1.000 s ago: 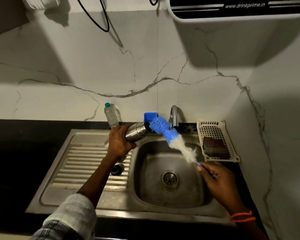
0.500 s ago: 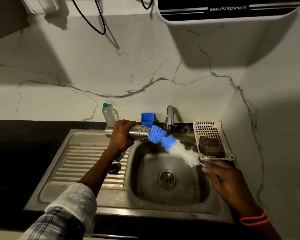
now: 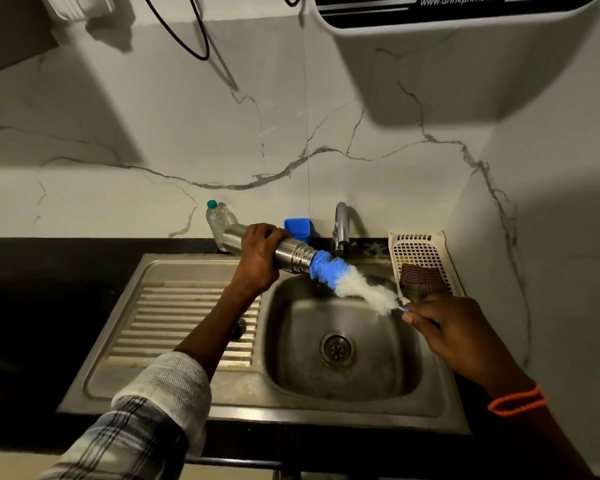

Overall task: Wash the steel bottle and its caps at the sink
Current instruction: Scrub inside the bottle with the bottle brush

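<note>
Steel bottle [image 3: 284, 256] lies sideways over the sink [image 3: 343, 407], left hand [image 3: 258, 259] grip wrapped round its body; since a second ago the brush [image 3: 347, 280] has gone deeper into its mouth. Right hand [image 3: 454, 332] grip pinches the handle; inside scrubbing underway, caps not yet washed.

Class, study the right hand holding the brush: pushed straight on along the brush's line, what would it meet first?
Probably the steel bottle: the right hand aims its bottle brush into the bottle's mouth, though depth is uncertain.
</note>
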